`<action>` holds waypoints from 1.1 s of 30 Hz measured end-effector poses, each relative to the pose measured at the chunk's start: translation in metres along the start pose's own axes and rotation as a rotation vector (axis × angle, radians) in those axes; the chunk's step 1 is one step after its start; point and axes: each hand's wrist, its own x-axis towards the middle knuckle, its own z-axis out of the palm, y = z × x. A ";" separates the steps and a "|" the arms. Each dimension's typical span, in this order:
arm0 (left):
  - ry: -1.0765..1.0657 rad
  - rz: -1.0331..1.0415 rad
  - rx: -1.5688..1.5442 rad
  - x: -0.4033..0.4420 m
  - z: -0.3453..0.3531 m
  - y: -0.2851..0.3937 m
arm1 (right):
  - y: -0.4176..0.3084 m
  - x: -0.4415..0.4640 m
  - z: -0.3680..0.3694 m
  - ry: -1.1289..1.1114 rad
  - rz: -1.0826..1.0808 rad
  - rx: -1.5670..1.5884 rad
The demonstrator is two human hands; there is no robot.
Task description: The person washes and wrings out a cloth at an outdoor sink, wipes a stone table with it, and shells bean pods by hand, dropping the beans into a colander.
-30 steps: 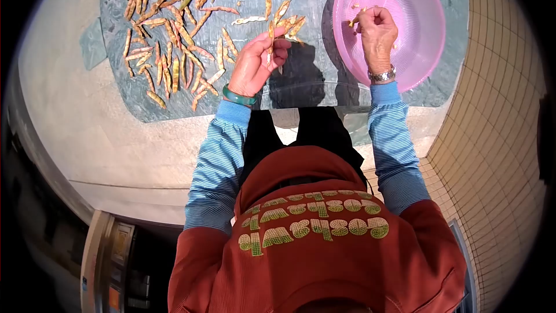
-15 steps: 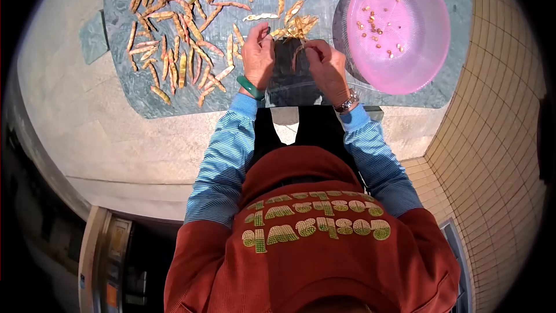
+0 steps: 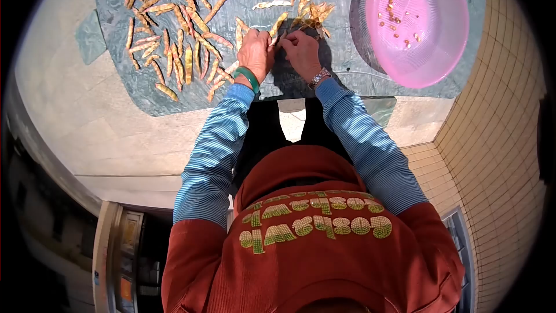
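Observation:
A yellowish bean pod (image 3: 279, 22) sticks up from between my two hands. My left hand (image 3: 255, 55), with a green bangle at the wrist, is closed on its lower end. Close beside it, my right hand (image 3: 302, 53), wearing a metal watch, has its fingers pinched together; what they hold is too small to make out. Just beyond the right hand lies a small heap of opened, pale pods (image 3: 315, 14). Many mottled pods (image 3: 188, 64) are spread to the left. A pink basket (image 3: 457, 23) at the right has several loose beans on its bottom.
The green stone tabletop (image 3: 347, 90) has its near edge just in front of my body. A whitish pod (image 3: 272, 4) lies beyond my hands. A tiled wall (image 3: 498, 81) runs along the right side.
My right hand has come from over the basket to beside my left hand. The pod held earlier is gone from view, and another pod is now between my hands. More beans show in the basket.

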 end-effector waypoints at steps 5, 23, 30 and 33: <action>0.076 -0.051 -0.167 0.017 -0.014 0.011 | 0.000 0.006 0.008 0.102 -0.038 -0.175; 0.199 -0.064 -0.161 0.031 -0.019 0.003 | -0.014 0.038 -0.037 0.082 -0.314 -0.051; 0.142 -0.073 -0.044 0.026 -0.015 0.015 | -0.038 0.040 -0.082 0.072 -0.008 0.295; 0.189 -0.059 0.007 0.023 -0.009 0.024 | 0.009 0.028 -0.085 0.252 -0.086 0.129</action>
